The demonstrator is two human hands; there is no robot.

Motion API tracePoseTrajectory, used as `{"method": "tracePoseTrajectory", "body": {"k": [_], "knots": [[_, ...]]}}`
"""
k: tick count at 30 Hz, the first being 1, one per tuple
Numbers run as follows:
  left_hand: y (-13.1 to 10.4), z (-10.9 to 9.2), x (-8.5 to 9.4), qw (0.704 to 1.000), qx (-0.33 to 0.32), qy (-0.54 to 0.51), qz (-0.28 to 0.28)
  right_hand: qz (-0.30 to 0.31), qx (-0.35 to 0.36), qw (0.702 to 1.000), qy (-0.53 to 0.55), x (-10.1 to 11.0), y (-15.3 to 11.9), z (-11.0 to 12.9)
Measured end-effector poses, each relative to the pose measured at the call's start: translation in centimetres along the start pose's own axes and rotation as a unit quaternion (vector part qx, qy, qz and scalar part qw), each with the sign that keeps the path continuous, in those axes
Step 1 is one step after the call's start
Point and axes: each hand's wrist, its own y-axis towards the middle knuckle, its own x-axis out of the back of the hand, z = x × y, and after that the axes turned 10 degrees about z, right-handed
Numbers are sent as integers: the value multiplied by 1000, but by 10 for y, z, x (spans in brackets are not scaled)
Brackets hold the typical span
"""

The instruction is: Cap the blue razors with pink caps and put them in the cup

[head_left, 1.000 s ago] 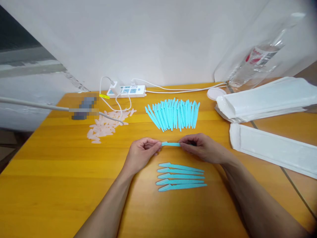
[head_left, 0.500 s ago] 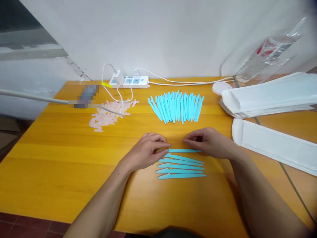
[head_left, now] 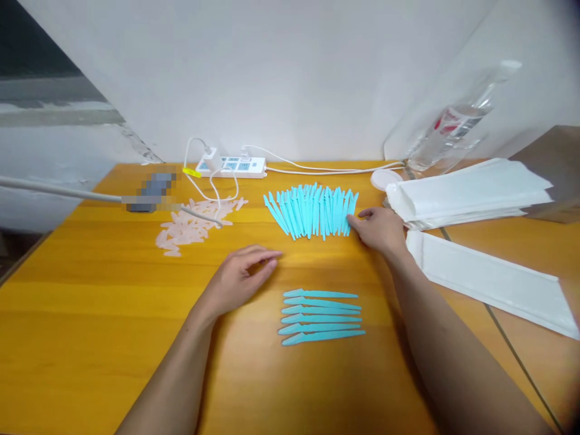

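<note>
A pile of slim, tapering light-blue plastic sticks (head_left: 312, 211) lies side by side at the middle back of the table. My right hand (head_left: 379, 229) is at the pile's right end, thumb and finger closed at the rightmost stick. Nearer me, several matching sticks (head_left: 324, 318) form a row, lying crosswise one below another, each notched near its broader left end. My left hand (head_left: 242, 275) hovers above and left of this row, thumb and forefinger apart, nothing between them.
Small pale pink pieces (head_left: 190, 226) are scattered at left, beneath a white cable. Behind stand a power strip (head_left: 240, 167) and a blurred phone (head_left: 154, 190). White packing sleeves (head_left: 466, 193), a round lid (head_left: 385, 179) and a plastic bottle (head_left: 448, 130) occupy the right.
My right hand has moved from the near row up to the pile's right end. My left hand has let go of the top stick in the row and drawn back left.
</note>
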Motion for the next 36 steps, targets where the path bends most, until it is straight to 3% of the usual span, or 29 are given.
{"method": "tracePoseTrajectory", "body": {"k": [7,11,13,15,19,22,25,27,28,30,32,34,36], "knots": [[-10,20,36,994,66,39,-77,113,-30,986,119,9,8,7],[-6,48,63,964,148,175,-134,70,-11,972,224,20,-6,2],[3,60,72,939,154,269,-149,83,30,958,271,26,-17,0],[14,67,78,917,141,349,-132,153,72,929,330,30,-30,0],[29,65,83,883,154,442,-20,331,132,839,411,25,-57,3],[29,57,82,877,183,445,9,400,178,815,379,11,-70,7],[27,43,72,924,191,330,-16,399,213,822,346,-2,-76,8],[24,30,58,974,166,147,-36,383,225,829,339,-7,-77,7],[22,23,49,986,154,39,-48,377,230,830,340,-8,-77,6],[20,12,29,973,153,-152,-83,369,236,830,347,-9,-76,4],[17,6,9,935,180,-276,-129,362,237,829,355,-10,-76,2],[15,4,-5,905,203,-342,-153,355,241,829,358,-10,-76,1],[14,4,-14,893,211,-367,-151,351,246,829,358,-11,-76,1]]}}
